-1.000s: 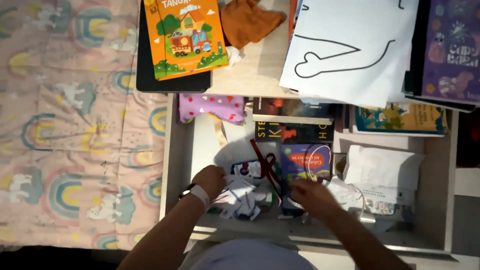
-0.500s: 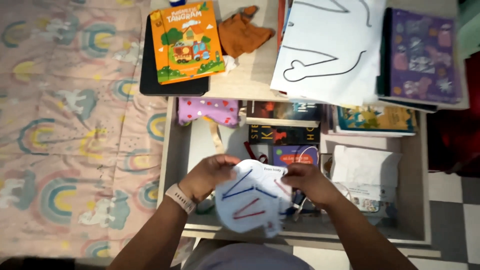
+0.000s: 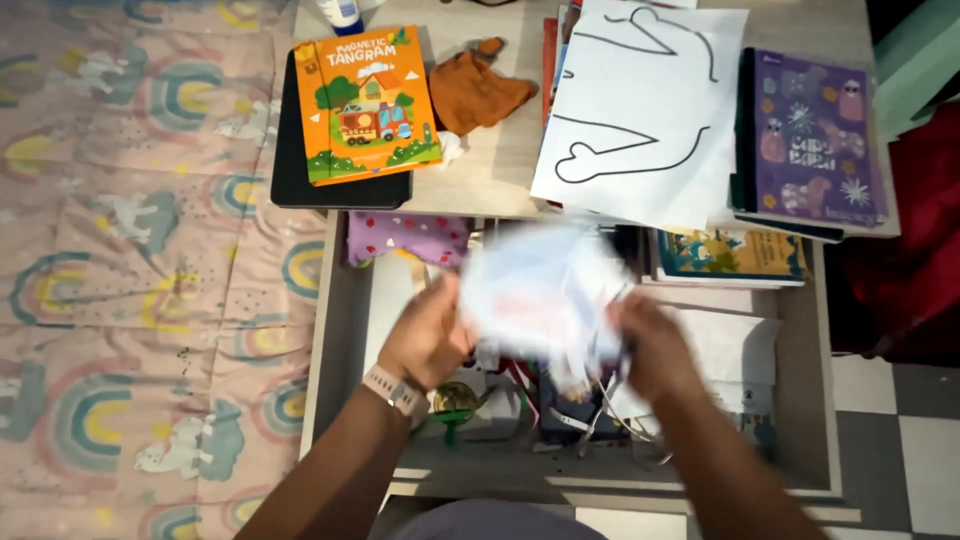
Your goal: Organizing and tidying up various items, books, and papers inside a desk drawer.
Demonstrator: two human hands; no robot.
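Note:
Both my hands hold a stack of white paper cards [image 3: 540, 290] above an open wooden drawer [image 3: 335, 330]. The cards are blurred by motion and carry faint red and blue marks. My left hand [image 3: 425, 335], with a pale watch band on the wrist, grips their left edge. My right hand [image 3: 650, 345] grips their right edge. The cards hide the books at the back of the drawer.
On the desk top lie an orange puzzle box [image 3: 365, 100] on a black tablet [image 3: 290, 180], an orange cloth [image 3: 480, 90], a white sheet with outlined shapes [image 3: 640, 110] and a purple book [image 3: 815, 135]. A rainbow-patterned bedsheet [image 3: 140, 270] is at the left.
The hands went from rummaging among loose cards low in the drawer to gathering them into a stack, then lifted the stack up and away toward the desk edge.

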